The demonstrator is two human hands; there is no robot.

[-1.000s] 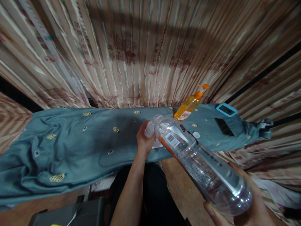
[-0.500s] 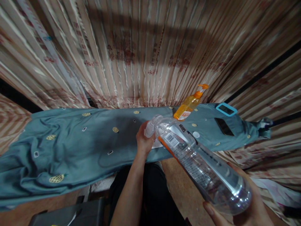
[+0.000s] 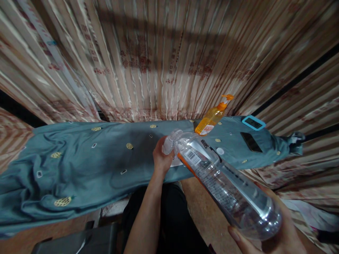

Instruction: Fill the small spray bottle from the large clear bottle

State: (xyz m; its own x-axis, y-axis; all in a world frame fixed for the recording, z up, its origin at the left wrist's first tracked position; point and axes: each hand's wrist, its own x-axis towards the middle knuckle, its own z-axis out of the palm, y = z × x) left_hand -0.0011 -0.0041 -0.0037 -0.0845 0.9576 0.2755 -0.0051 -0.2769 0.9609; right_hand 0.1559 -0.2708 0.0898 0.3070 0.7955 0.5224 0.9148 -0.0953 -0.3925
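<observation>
A large clear plastic bottle (image 3: 222, 180), with a barcode, dark print and an orange label edge, slants across the view. My right hand (image 3: 275, 229) is wrapped round its base at the lower right. At the bottle's narrow upper end, my left hand (image 3: 162, 158) is closed on a small clear plastic container (image 3: 169, 143). That container touches or overlaps the bottle's mouth; the exact join is hard to make out. Behind them stands an orange pump bottle (image 3: 209, 121) with amber liquid. A white round disc (image 3: 219, 151) lies just beyond the large bottle.
A green cloth with pineapple prints (image 3: 87, 162) covers the long narrow table. Towards its right end lie a blue-framed digital clock (image 3: 253, 122) and a dark phone (image 3: 251, 141). Pleated curtains (image 3: 159, 63) hang behind. A dark box (image 3: 76, 240) is at the lower left.
Almost nothing differs. The view has shifted very slightly, and both hands keep the same hold and the bottle the same slant.
</observation>
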